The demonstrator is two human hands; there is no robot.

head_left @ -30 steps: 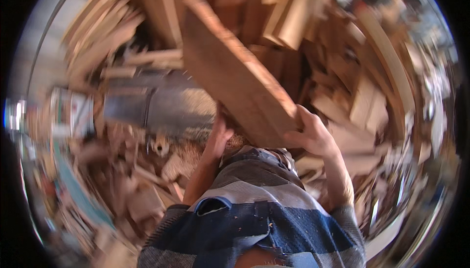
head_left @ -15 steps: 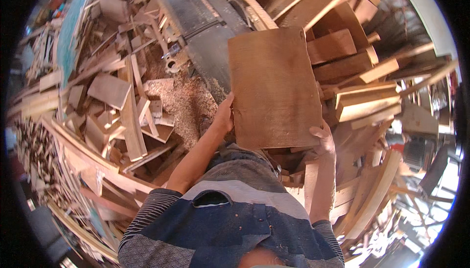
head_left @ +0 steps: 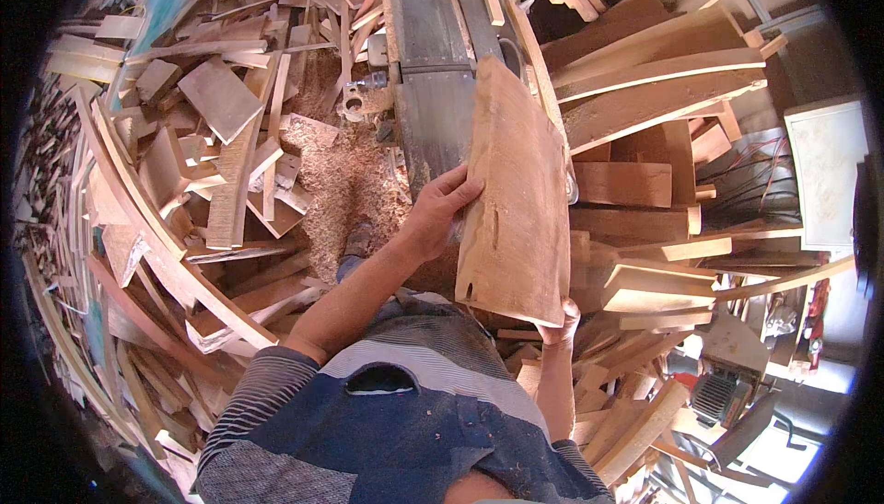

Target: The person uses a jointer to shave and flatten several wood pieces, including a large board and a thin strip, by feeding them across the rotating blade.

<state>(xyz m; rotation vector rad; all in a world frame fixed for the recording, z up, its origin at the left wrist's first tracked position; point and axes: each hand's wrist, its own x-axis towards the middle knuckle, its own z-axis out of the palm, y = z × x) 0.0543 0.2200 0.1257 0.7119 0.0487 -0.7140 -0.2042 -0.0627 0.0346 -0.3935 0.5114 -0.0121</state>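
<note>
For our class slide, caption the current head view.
Left hand and right hand hold a wooden board near a metal machine bed and wood shavings.

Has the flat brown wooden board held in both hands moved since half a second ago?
Yes. Against the dark grey metal machine bed, the wooden board has turned: its left edge now runs more nearly parallel to the bed.

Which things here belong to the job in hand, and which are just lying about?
In the job:
wooden board, held by left hand and right hand
probably the dark machine bed

Apparently lying about:
wood shavings
scrap pieces, left
stacked planks, right
</note>
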